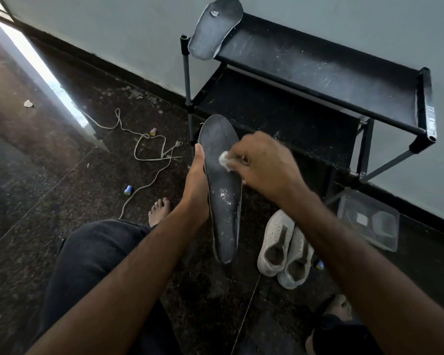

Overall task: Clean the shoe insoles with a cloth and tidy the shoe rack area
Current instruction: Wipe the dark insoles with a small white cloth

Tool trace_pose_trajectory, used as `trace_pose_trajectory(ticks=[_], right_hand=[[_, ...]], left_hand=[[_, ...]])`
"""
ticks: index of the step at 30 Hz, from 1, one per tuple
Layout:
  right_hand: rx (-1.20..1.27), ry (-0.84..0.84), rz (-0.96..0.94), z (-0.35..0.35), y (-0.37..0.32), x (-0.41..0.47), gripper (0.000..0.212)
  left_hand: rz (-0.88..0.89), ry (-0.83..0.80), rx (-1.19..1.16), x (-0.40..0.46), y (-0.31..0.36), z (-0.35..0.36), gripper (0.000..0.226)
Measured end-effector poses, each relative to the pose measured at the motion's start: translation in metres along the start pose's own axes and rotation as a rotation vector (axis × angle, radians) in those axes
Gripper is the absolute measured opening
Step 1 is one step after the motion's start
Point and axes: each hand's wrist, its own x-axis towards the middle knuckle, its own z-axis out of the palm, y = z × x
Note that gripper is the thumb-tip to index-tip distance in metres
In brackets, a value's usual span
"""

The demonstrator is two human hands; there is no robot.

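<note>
floor: loose laces [149, 147] | two small caps [128, 190] — apart | clear plastic container [369, 221] — by wall

A dark insole [223, 190] is held upright in the middle of the scene by the left hand [196, 183], with the thumb laid along its left edge. A small white cloth [224, 158] is pressed against its upper part by the curled fingers of the right hand [264, 165]. White specks are seen on the insole's face. A second insole [214, 28] is propped on the far left corner of the black shoe rack [318, 70]. A pair of white shoes [285, 249] is set on the floor at near right, and loose laces [151, 152] are strewn at left.
</note>
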Motion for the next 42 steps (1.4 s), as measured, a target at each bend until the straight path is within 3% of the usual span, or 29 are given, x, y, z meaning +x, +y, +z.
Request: trace_pose_trajectory(ticks=[2, 4, 6, 9, 12, 14, 20, 22, 25, 26, 27, 30, 32, 34, 38, 39, 40, 42], right_hand=[[-0.135, -0.207, -0.069, 0.008, -0.004, -0.01, 0.012], [-0.298, -0.535, -0.076, -0.006, -0.004, -0.011, 0.013], [-0.307, -0.64, 0.005, -0.029, -0.003, -0.011, 0.012], [-0.142, -0.437, 0.108, -0.054, 0.009, -0.002, 0.009], [0.107, -0.038, 0.144, -0.048, 0.008, 0.015, 0.008], [0.175, 0.128, 0.171, -0.03, 0.002, 0.03, 0.01], [0.131, 0.291, 0.222, 0.036, -0.005, 0.056, 0.012], [0.126, 0.179, 0.134, 0.036, -0.009, 0.052, 0.009], [0.245, -0.429, 0.023, 0.0, -0.007, 0.05, 0.003], [0.311, -0.517, 0.018, -0.014, -0.004, 0.048, 0.004], [0.362, -0.467, 0.038, -0.023, 0.0, 0.048, 0.006], [0.393, 0.026, 0.16, -0.019, 0.002, 0.049, 0.007], [0.298, 0.192, 0.209, 0.006, -0.006, 0.051, 0.01], [0.178, 0.165, 0.18, 0.032, -0.019, 0.046, 0.008], [0.286, -0.363, 0.098, 0.007, -0.02, 0.038, 0.003], [0.303, -0.405, 0.088, -0.007, -0.016, 0.037, 0.005], [0.324, -0.356, 0.099, -0.017, -0.009, 0.038, 0.006], [0.362, -0.103, 0.155, -0.026, -0.001, 0.045, 0.007]], left_hand=[[-0.014, -0.024, -0.012, 0.0, 0.001, 0.001, 0.065], [-0.032, -0.004, -0.045, 0.003, 0.003, -0.002, 0.07], [-0.027, -0.021, -0.088, 0.005, 0.006, -0.004, 0.078], [-0.002, -0.029, -0.154, 0.008, 0.013, -0.003, 0.075], [0.038, -0.081, -0.167, 0.013, 0.022, 0.001, 0.068], [0.063, -0.099, -0.132, 0.018, 0.027, 0.004, 0.062], [0.126, -0.095, -0.124, 0.042, 0.022, 0.001, 0.052], [0.109, -0.08, -0.133, 0.047, 0.02, -0.002, 0.053], [0.109, -0.017, -0.173, 0.05, 0.023, -0.006, 0.053], [0.115, -0.017, -0.181, 0.051, 0.025, -0.007, 0.053], [0.122, -0.023, -0.173, 0.05, 0.027, -0.005, 0.052], [0.15, -0.044, -0.145, 0.048, 0.027, -0.001, 0.052], [0.164, -0.057, -0.14, 0.045, 0.026, 0.003, 0.054], [0.161, -0.054, -0.168, 0.047, 0.023, 0.001, 0.057], [0.145, -0.009, -0.208, 0.048, 0.027, -0.007, 0.052], [0.14, -0.023, -0.209, 0.048, 0.028, -0.006, 0.052], [0.139, -0.032, -0.199, 0.049, 0.029, -0.004, 0.052], [0.138, -0.053, -0.177, 0.05, 0.027, 0.0, 0.054]])
